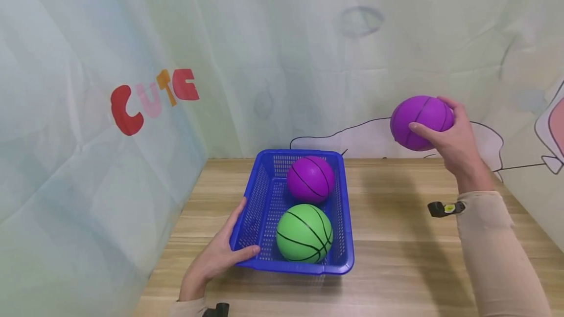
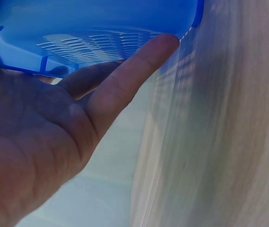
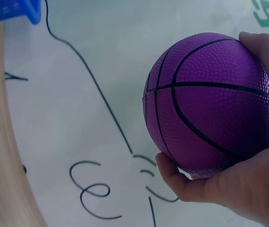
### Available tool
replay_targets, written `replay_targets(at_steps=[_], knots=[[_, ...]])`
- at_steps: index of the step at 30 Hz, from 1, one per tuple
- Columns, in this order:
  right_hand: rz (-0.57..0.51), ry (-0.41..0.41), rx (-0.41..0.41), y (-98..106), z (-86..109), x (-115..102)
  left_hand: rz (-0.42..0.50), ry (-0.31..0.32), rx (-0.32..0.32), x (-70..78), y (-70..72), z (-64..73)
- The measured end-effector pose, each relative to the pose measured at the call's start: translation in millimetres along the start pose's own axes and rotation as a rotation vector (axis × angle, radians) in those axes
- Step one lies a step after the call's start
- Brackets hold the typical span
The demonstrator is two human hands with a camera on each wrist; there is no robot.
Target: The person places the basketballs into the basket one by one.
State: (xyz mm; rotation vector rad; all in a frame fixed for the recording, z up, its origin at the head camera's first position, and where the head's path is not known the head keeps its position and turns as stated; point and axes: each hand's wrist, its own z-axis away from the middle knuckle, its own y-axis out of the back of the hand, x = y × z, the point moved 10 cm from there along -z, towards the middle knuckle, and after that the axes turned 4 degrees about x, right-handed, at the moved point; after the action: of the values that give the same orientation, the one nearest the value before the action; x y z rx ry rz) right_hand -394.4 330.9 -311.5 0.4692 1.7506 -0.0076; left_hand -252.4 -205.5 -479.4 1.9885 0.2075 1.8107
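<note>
My right hand (image 1: 458, 136) holds a purple mini basketball (image 1: 420, 122) up above the table, to the right of a blue plastic basket (image 1: 348, 219). In the right wrist view, thumb and fingers grip opposite sides of that purple ball (image 3: 210, 104). At the basket's near left corner, my left hand (image 1: 218, 253) holds the rim, the thumb over the front edge and the fingers along the outer left side. The left wrist view shows one finger stretched along the basket's outer wall (image 2: 96, 19). Inside the basket are a second purple ball (image 1: 311, 179) and a green ball (image 1: 304, 234), the green one nearer me.
The wood-grain table (image 1: 387, 258) carries the basket. Behind it hangs a pale printed cloth (image 1: 273, 62), which also runs along the left side with the letters "CUTE" (image 1: 128, 111) and along the right.
</note>
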Motion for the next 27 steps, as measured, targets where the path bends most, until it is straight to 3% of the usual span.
replay_targets(at_steps=[16, 27], knots=[[0.022, 0.054, -0.043, -30, 16.3, -39, 0.001, -0.032, -0.004, 5.6, 1.7, 1.8], [-0.041, 0.143, -0.147, -83, 33.4, -70, 0.011, -0.035, -0.008, 4.7, 0.5, 1.6]])
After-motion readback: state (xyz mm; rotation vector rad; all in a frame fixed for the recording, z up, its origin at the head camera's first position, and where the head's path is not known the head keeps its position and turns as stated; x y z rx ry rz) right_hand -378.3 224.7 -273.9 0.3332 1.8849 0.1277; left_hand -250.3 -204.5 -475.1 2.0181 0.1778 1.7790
